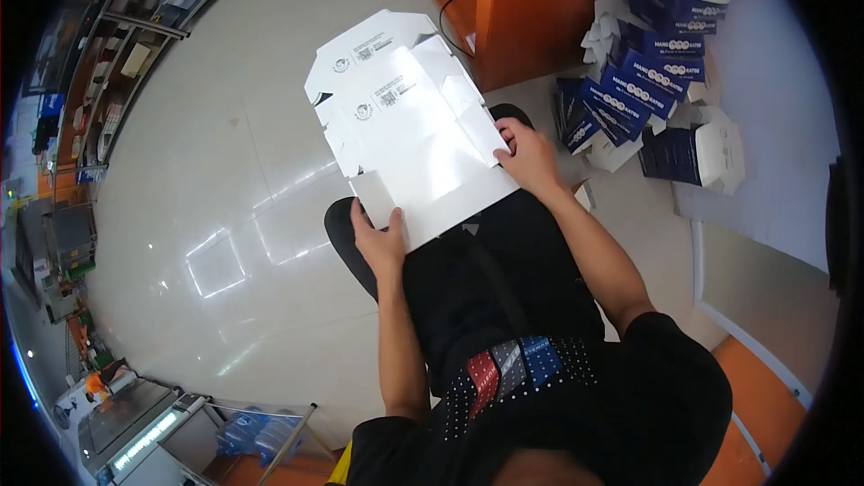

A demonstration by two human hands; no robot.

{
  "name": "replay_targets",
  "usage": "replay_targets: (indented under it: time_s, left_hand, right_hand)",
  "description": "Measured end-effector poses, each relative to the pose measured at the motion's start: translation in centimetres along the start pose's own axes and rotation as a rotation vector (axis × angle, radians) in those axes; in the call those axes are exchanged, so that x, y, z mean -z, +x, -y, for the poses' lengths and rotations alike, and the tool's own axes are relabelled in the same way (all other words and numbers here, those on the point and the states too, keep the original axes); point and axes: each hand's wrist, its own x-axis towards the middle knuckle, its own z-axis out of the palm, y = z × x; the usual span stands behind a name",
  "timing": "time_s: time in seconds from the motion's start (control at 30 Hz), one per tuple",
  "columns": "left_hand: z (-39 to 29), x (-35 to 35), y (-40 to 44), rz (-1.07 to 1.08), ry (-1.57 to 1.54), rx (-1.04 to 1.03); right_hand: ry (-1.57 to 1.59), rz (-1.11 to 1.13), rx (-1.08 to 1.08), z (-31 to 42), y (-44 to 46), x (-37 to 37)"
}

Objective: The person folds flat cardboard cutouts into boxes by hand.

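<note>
A white cardboard box blank (418, 126), partly folded, lies across the person's lap. Small black print and square codes show on its upper panels, and bright glare covers its middle. My left hand (381, 238) grips the lower left flap, with the thumb and fingers on either side of it. At the right edge of the cardboard, my right hand (526, 157) pinches a side flap. The far end of the blank extends beyond the knees over the floor.
Dark blue and white printed boxes (634, 85) are piled on the floor at the right. An orange wooden cabinet (531, 13) stands at the top. Shelves (117, 63) line the upper left. Large water bottles (256, 432) sit by a metal frame at the lower left.
</note>
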Motion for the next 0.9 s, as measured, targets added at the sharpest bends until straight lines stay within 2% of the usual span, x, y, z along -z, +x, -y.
replay_targets:
  time_s: [0.03, 0.07, 0.17, 0.2, 0.33, 0.37, 0.43, 0.47, 0.6, 0.7, 0.73, 0.83, 0.9]
  left_hand:
    - [0.2, -0.5, 0.2, 0.008, 0.104, -0.084]
    - [0.5, -1.0, 0.3, 0.128, 0.128, -0.028]
    - [1.6, -4.0, -0.5, 0.058, 0.364, -0.435]
    - [1.5, -4.7, -0.5, 0.107, 0.365, -0.459]
    - [0.7, -5.3, -0.8, 0.104, 0.444, -0.451]
    - [0.9, -5.3, -0.4, 0.107, 0.322, -0.382]
    - [1.2, -5.4, 0.2, 0.113, 0.076, -0.247]
    - [1.3, -5.3, 0.3, 0.091, 0.083, -0.203]
    - [0.9, -4.5, 0.8, 0.057, 0.072, -0.065]
    - [0.6, -4.0, 1.0, 0.098, -0.050, 0.067]
    - [1.3, -4.1, 1.0, 0.106, -0.130, 0.089]
    - [2.3, -4.0, 1.1, 0.125, -0.259, 0.106]
    - [2.0, -3.8, 1.1, 0.104, -0.304, 0.087]
  right_hand:
    - [-0.012, -0.028, 0.067, 0.1, -0.1, -0.6]
    - [-0.024, -0.055, 0.129, 0.2, -0.3, -1.2]
    - [-0.146, -0.039, 0.284, 0.9, -0.9, -2.6]
    - [-0.207, -0.048, 0.335, 1.1, -1.0, -3.2]
    - [-0.416, -0.015, 0.397, 1.8, -1.9, -4.4]
    - [-0.453, -0.019, 0.402, 1.9, -1.9, -4.4]
    - [-0.328, -0.009, 0.402, 0.6, -1.4, -5.2]
    - [-0.268, -0.005, 0.402, -0.2, -1.1, -5.5]
    - [0.076, 0.023, 0.108, -0.8, 0.3, -4.4]
    - [0.248, 0.071, -0.227, -0.7, 1.2, -3.7]
    - [0.210, 0.058, -0.190, -0.9, 1.5, -3.4]
    - [0.330, 0.235, -0.246, -1.6, 2.3, -2.7]
    - [0.364, 0.268, -0.329, -0.7, 2.5, -1.4]
